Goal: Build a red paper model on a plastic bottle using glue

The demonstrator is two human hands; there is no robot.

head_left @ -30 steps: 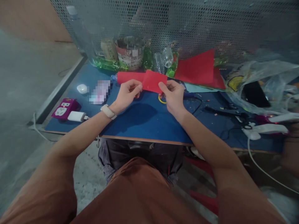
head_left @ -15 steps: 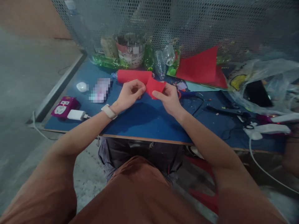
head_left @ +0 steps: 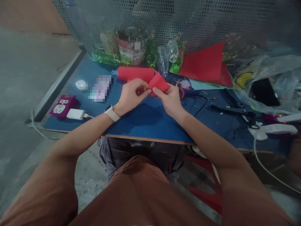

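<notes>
A small piece of red paper is held up between my two hands over the blue table. My left hand, with a watch on its wrist, pinches the paper's lower left edge between thumb and forefinger. My right hand grips the right side, its thumb in front and its fingers partly hidden behind. Just beyond my hands lies a plastic bottle wrapped in red paper, its clear neck pointing left.
A purple power socket with a white charger sits at left, near a blurred flat object. Plastic bottles and a plant pot line the back. Red sheets, scissors and a plastic bag lie at right.
The red paper has been turned and now shows a pointed, angled shape between my hands. My left fingers have come closer to my right thumb. The view has shifted slightly.
</notes>
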